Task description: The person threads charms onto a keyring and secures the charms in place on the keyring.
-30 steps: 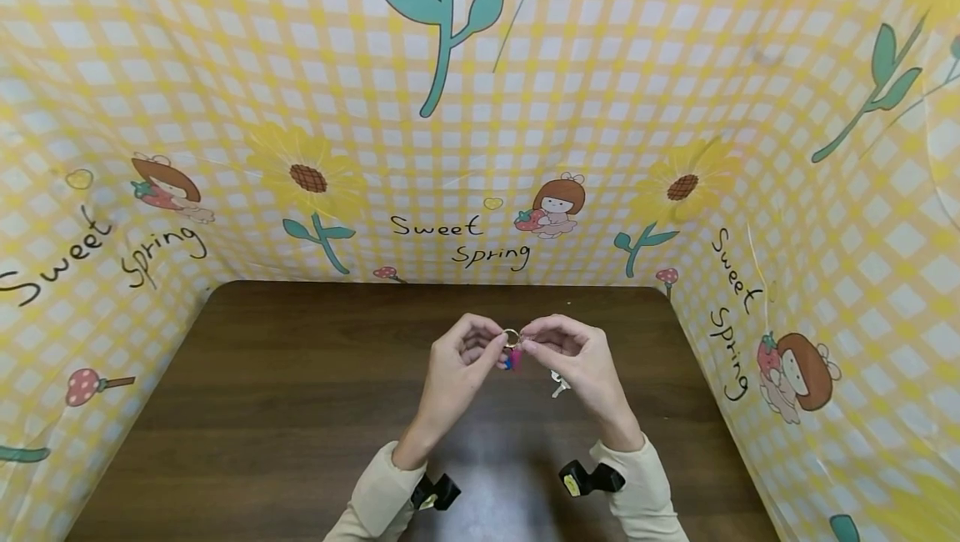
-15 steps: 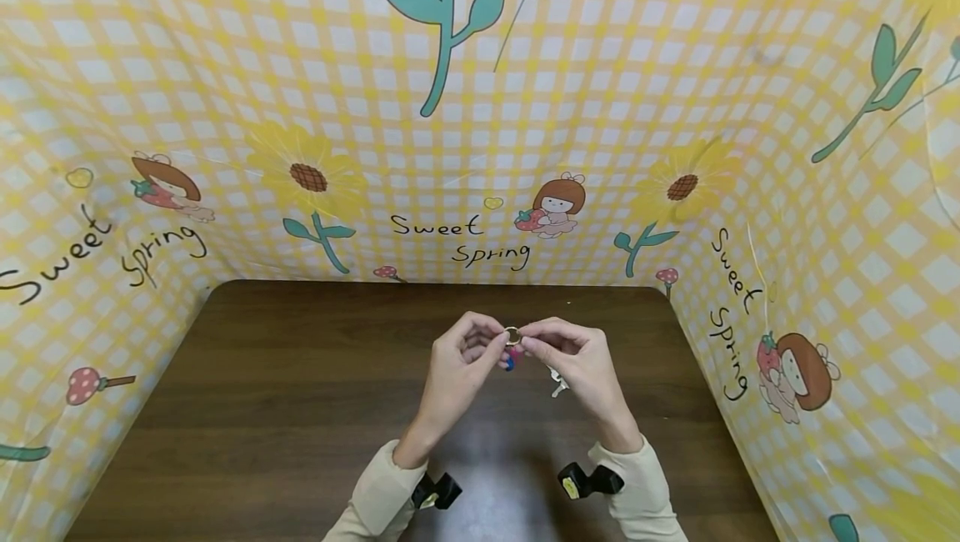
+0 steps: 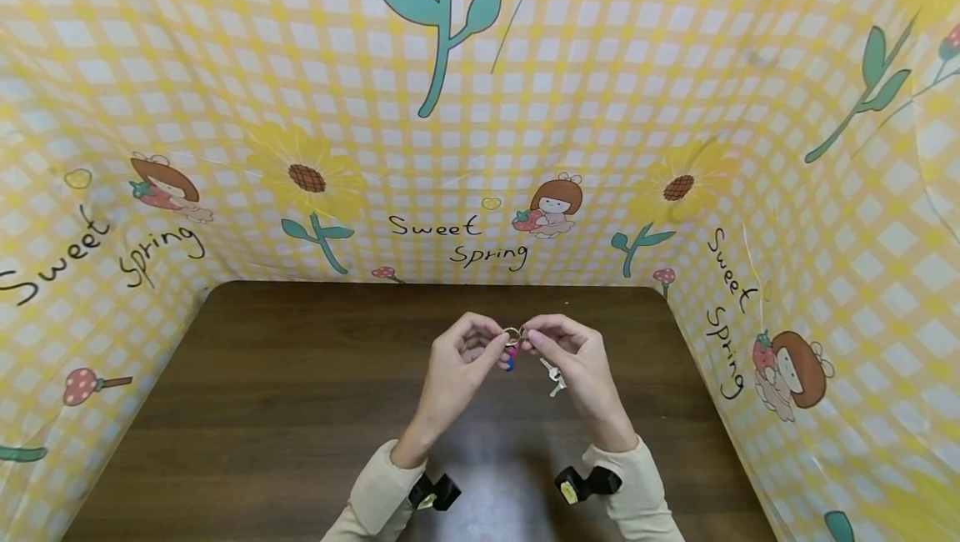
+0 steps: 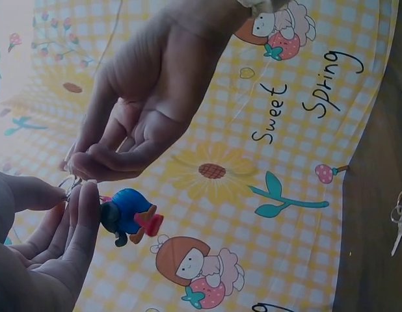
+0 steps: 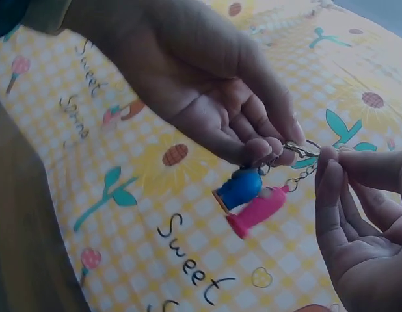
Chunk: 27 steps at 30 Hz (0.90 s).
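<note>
Both hands meet above the table in the head view. A gold-coloured key ring [image 3: 512, 337] spans the gap between their fingertips. My left hand [image 3: 463, 363] pinches its left side, while my right hand [image 3: 573, 358] pinches the opposite side with thumb and forefinger. From short chains hang a blue figure charm [image 5: 241, 189] and a pink figure charm [image 5: 261, 209], below the left fingers. A metal clasp [image 5: 296, 148] shows by the left fingertips in the right wrist view. Silver keys [image 3: 556, 378] on a small ring lie on the table, partly hidden by the right hand.
The dark wooden table [image 3: 300, 392] stretches under both hands. Yellow checked cloth [image 3: 480, 133] with printed flowers rises along its back and sides. Black wrist cameras sit at both cream sleeves [image 3: 633, 492].
The key ring has turned between the fingertips. My right fingertips have shifted slightly on it, and more of the keys on the table shows. The head view has moved a little.
</note>
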### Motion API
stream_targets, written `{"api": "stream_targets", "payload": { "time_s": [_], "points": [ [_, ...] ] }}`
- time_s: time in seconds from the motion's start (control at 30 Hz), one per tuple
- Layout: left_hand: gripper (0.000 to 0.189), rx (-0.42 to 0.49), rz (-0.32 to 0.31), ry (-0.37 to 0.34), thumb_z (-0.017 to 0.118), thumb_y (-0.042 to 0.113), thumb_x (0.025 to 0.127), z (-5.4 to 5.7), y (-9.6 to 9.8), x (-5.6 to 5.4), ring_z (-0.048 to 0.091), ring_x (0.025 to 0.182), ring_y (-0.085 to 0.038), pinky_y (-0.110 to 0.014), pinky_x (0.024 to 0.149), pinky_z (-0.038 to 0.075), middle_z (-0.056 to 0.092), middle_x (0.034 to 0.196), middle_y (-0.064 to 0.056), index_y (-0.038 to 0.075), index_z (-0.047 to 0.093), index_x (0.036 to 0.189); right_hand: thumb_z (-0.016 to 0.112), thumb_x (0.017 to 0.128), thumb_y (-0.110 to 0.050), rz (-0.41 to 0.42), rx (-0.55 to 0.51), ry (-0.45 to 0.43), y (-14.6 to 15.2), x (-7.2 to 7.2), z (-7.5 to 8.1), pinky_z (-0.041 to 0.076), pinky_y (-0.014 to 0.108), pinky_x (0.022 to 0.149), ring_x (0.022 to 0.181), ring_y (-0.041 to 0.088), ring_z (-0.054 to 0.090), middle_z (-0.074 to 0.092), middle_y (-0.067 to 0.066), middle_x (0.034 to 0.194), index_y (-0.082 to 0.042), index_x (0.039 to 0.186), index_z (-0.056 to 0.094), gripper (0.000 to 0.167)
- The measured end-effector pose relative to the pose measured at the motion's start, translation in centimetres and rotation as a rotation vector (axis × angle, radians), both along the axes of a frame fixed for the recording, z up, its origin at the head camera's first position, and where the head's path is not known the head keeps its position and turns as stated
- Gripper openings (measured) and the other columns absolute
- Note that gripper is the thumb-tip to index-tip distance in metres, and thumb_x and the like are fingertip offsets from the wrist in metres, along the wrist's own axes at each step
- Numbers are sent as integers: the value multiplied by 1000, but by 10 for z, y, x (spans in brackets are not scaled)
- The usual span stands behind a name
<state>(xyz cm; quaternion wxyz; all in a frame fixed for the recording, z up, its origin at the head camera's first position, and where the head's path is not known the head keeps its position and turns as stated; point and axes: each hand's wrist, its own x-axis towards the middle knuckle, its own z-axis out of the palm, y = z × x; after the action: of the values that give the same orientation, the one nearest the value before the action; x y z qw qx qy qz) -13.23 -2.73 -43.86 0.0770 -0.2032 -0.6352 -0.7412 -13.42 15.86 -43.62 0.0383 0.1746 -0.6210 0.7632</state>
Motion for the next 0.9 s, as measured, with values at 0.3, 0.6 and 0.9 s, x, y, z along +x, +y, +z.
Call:
{"api": "stream_targets", "payload": {
  "time_s": [0.3,0.6,0.9],
  "points": [
    [11,39,-24,-47,70,-2,100,0,0,2,72,69,-17,-36,63,65,70,88,-21,-9,62,100,60,101,7,92,-129,-5,-5,2,-7,59,24,86,91,10,70,73,-2,101,-16,108,76,29],
    [12,38,-27,-71,70,-2,100,4,-3,1,71,68,-16,-34,61,64,71,89,-25,-10,61,100,56,102,8,129,-160,1,-8,2,-10,58,25,89,94,10,69,72,-2,102,-10,114,71,26],
    [13,56,-35,-77,71,-4,99,3,-4,0,71,68,-15,-33,62,64,70,89,-26,-12,61,100,63,101,6,68,-141,-8,-8,1,-11,60,25,84,88,9,72,73,-1,99,-15,106,75,25]
  ]
}}
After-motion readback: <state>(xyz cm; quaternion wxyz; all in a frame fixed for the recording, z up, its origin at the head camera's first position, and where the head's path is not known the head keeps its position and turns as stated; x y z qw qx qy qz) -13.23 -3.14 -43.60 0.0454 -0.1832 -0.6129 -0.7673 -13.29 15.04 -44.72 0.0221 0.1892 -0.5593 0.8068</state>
